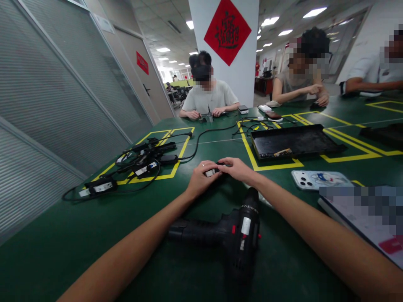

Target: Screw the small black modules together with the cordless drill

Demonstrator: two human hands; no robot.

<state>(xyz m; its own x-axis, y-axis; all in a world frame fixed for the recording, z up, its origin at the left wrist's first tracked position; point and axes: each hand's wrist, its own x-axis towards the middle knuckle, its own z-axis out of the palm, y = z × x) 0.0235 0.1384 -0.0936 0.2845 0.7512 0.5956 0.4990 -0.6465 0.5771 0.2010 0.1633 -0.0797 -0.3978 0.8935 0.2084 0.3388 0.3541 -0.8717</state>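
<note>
A small dark block with a white label (210, 172) is between my two hands, low over the green table. My left hand (201, 180), a ring on one finger, curls around its near left side. From the right, my right hand (236, 168) has its fingers closed on the block's other end. Most of the block is hidden by my fingers, so its kind cannot be made out. Just this side of my hands, between my forearms, a black cordless drill (244, 235) lies on its side, its handle toward the left.
Black power adapters with tangled cables (146, 161) lie in a yellow-taped area at left. A black tray (292, 142) stands at right, beyond a phone (321, 179) and a box-like item (362, 222). Several people sit along the table's far side.
</note>
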